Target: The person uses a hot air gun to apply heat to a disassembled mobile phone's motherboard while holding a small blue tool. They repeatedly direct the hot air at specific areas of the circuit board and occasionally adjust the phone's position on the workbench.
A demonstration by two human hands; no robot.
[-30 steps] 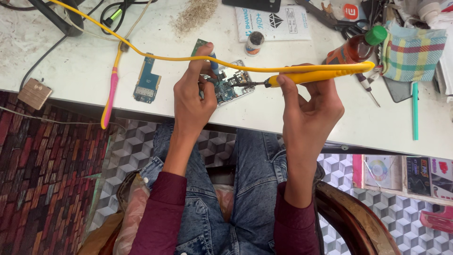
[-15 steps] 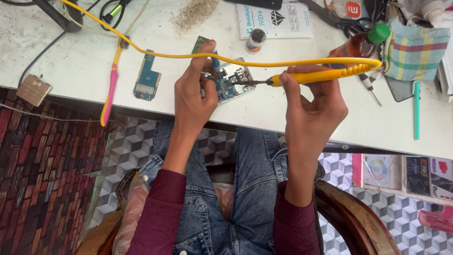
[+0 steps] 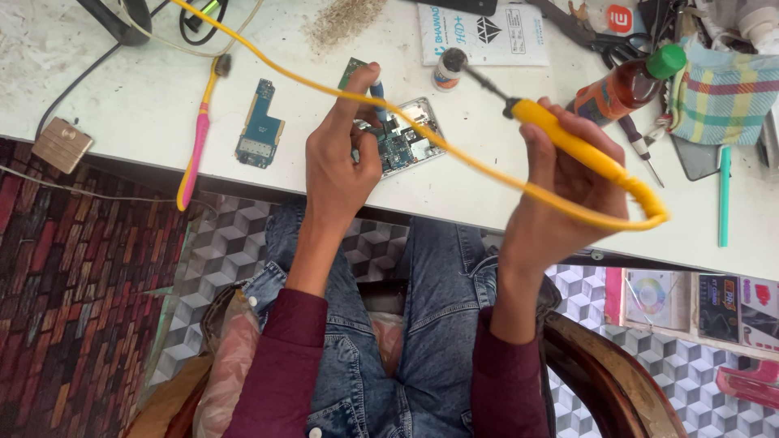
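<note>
Now right hand (image 3: pixel 560 195) fingers clamp yellow soldering iron (image 3: pixel 568 142); left hand (image 3: pixel 341 166) fingers (curled) pin circuit board (image 3: pixel 399 144).

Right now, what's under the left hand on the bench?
Under the left hand lies an opened phone, its blue circuit board exposed on the white table. The hand covers the phone's left part, so that part is hidden.

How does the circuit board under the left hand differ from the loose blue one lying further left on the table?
The circuit board under the left hand sits in a silvery frame and is pressed by fingers; the loose blue board lies bare and untouched. The framed one looks wider and squarer; the loose one is narrow and stepped. The yellow cable crosses only the framed one. Both lie flat on the white table.
</note>
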